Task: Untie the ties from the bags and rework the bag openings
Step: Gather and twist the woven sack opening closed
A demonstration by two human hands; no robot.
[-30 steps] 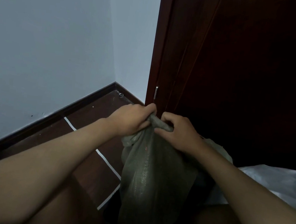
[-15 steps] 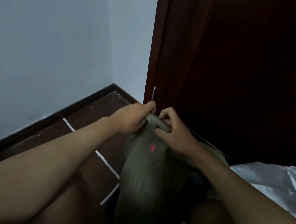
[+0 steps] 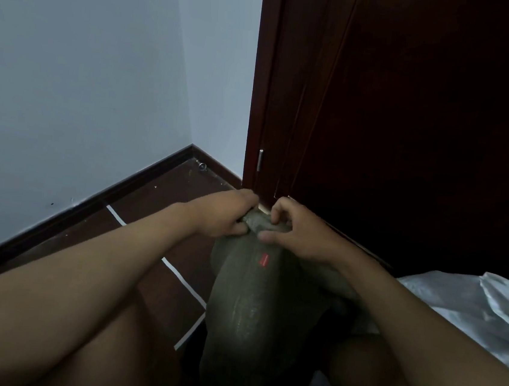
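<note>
Bag: grey-green woven sack, upright between my knees on the dark floor, its bunched neck just in front of the dark wooden door.

Head view: my left hand grips the neck from the left, fingers curled round it. My right hand pinches the same bunch from the right with thumb and fingers. No tie is visible; it may be hidden under my fingers. Judgement: the opening is still gathered shut, so reworking is not yet done. A white bag lies to the right, untouched.

Labels: small red tag on the sack, too small to read.
</note>
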